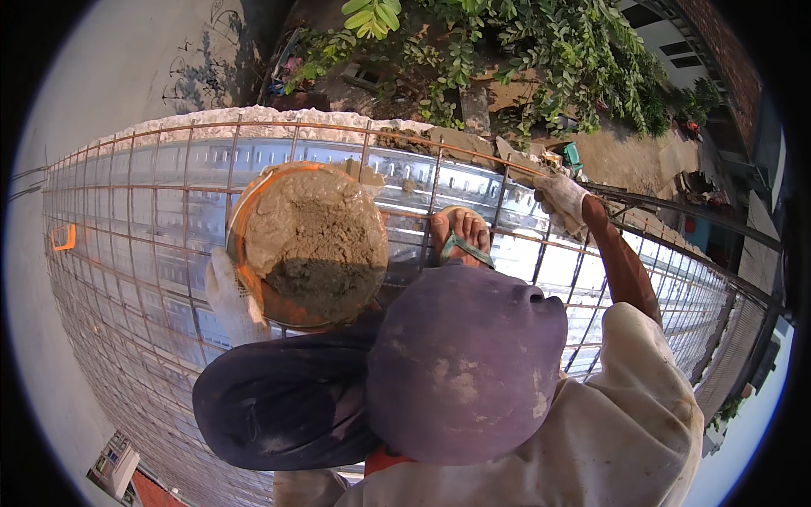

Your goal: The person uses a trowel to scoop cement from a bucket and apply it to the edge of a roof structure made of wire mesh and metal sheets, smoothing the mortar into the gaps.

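A round orange-rimmed bucket [240,245] stands on the steel bar mesh, filled with wet grey-brown mortar [317,232]. My left hand [225,296], in a white glove, is closed on the bucket's left side; its fingers are partly hidden. Stretched far out to the right, my right hand [564,201] wears a white glove smeared with mortar. It is at the wall's top edge, by the strip of wet mortar [460,145]. Its fingers look bent; what they hold, if anything, is too small to make out. A foot in a green flip-flop [465,245] rests on the decking between the bucket and my right arm.
Rusty mesh bars [191,198] cross shiny ribbed metal decking [160,232]. A rough masonry edge [279,121] bounds it at the far side, with leafy branches [557,51] and a lower yard beyond. An orange object [63,237] lies far left, near a pale wall [93,110].
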The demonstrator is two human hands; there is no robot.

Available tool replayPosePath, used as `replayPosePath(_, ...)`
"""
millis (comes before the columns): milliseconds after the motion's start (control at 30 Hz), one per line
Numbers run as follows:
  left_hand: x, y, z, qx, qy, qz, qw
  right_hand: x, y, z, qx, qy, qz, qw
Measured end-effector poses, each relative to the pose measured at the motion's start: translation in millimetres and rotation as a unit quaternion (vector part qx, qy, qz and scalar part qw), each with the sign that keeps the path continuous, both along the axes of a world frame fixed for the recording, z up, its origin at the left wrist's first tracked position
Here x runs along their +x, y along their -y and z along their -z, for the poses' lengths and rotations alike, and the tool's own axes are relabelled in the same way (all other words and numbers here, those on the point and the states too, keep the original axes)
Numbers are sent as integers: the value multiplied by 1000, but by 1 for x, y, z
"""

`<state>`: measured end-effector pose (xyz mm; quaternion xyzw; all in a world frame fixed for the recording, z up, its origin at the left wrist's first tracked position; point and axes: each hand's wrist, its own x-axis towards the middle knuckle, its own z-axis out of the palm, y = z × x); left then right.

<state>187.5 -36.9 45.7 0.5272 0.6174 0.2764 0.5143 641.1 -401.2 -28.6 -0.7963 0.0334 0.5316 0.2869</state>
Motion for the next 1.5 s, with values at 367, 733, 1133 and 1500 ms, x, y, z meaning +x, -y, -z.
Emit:
replayPosePath(367,3,-2,8,3,-8,-9,1000,-9,8,-40,-71,-46,-133,988)
replayPosePath(733,-2,-7,10,21,-32,11,999,-70,24,-109,-130,33,-168,977)
replayPosePath(1133,19,1,-1,248,-171,211,930,-119,-156,-124,173,401,-580,688)
replayPosePath(1500,27,9,13,211,-110,86,967,-176,-219,-103,227,173,-696,659)
